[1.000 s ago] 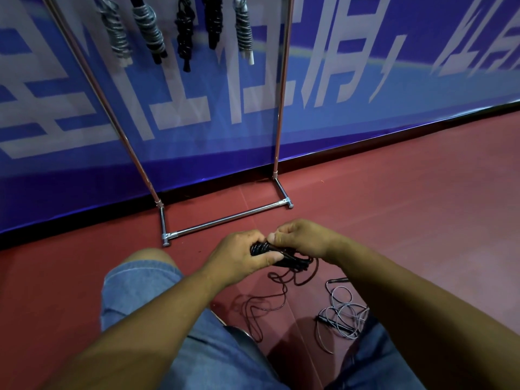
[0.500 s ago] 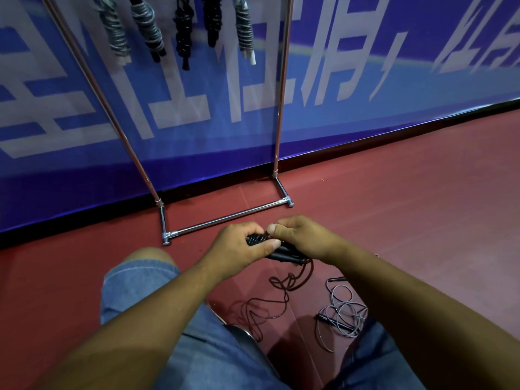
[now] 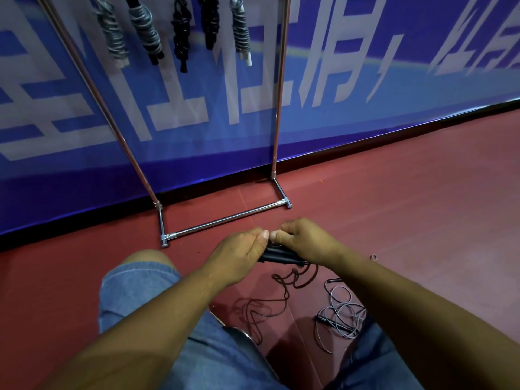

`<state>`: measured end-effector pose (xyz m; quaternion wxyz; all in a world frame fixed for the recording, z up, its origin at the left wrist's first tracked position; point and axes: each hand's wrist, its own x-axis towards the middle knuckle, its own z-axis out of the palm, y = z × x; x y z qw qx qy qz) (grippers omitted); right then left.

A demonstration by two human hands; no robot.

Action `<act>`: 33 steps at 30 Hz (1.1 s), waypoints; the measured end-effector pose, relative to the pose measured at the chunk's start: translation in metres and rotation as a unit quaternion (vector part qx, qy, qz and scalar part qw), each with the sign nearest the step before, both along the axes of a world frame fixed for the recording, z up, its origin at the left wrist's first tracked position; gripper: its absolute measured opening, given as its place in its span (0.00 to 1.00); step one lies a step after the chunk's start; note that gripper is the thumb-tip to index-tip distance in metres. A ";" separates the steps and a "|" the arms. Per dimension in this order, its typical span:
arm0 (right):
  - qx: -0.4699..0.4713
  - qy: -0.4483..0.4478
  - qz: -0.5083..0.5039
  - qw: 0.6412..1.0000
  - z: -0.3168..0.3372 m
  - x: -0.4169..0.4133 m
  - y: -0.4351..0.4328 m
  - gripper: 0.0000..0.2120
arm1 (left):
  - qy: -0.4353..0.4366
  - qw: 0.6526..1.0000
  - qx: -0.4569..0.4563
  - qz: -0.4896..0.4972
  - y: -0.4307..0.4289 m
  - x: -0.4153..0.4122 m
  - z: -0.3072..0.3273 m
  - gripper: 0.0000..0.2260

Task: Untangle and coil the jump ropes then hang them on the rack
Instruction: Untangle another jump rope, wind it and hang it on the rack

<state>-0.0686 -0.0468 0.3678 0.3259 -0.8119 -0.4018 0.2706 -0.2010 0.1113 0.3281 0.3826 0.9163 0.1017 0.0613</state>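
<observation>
Paired black handles [image 3: 277, 255] clasped by left grip [image 3: 239, 250] and right grip [image 3: 306, 240], long axis crosswise between them; slack cord [image 3: 287, 296] trails down, toward body; rack [image 3: 225, 220] stands ahead.

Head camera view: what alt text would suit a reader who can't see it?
A person holds a black rope's handles together over a red floor, its cord trailing down. A tangled grey rope lies nearby; five coiled ropes hang on a rack ahead.
</observation>
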 end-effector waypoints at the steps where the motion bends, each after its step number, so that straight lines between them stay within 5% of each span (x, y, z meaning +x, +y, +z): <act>1: 0.000 -0.013 0.004 1.000 -0.002 0.000 0.000 0.21 | 0.001 1.000 0.012 -0.005 -0.001 0.000 0.001 0.22; 6: -0.005 -0.020 0.002 1.000 -0.003 -0.001 -0.003 0.21 | -0.006 0.999 0.046 -0.021 -0.003 0.002 0.004 0.22; 9: 0.013 0.141 -0.025 0.990 0.000 -0.002 -0.006 0.18 | -0.027 0.999 0.009 -0.030 0.000 0.000 0.001 0.21; 13: 0.037 0.411 -0.033 0.910 0.005 0.003 -0.014 0.15 | -0.074 0.994 -0.074 -0.016 -0.006 0.000 0.007 0.23; 19: 0.093 0.615 -0.123 0.773 -0.005 -0.008 -0.020 0.13 | -0.114 0.977 -0.176 0.044 -0.014 0.007 0.022 0.23; 22: 0.095 0.555 -0.168 0.809 -0.017 -0.029 -0.011 0.12 | -0.124 0.976 -0.149 0.095 -0.016 0.010 0.017 0.25; 26: 0.069 0.371 -0.173 0.910 -0.014 -0.052 0.000 0.11 | -0.123 0.975 -0.044 0.181 -0.017 0.008 0.001 0.24; 30: -0.010 0.178 -0.069 0.982 -0.011 -0.077 0.012 0.12 | -0.114 0.968 0.046 0.218 -0.011 0.009 0.001 0.19; 33: -0.102 -0.026 0.020 0.994 -0.008 -0.077 0.014 0.10 | -0.064 0.968 0.139 0.196 -0.001 0.006 -0.003 0.24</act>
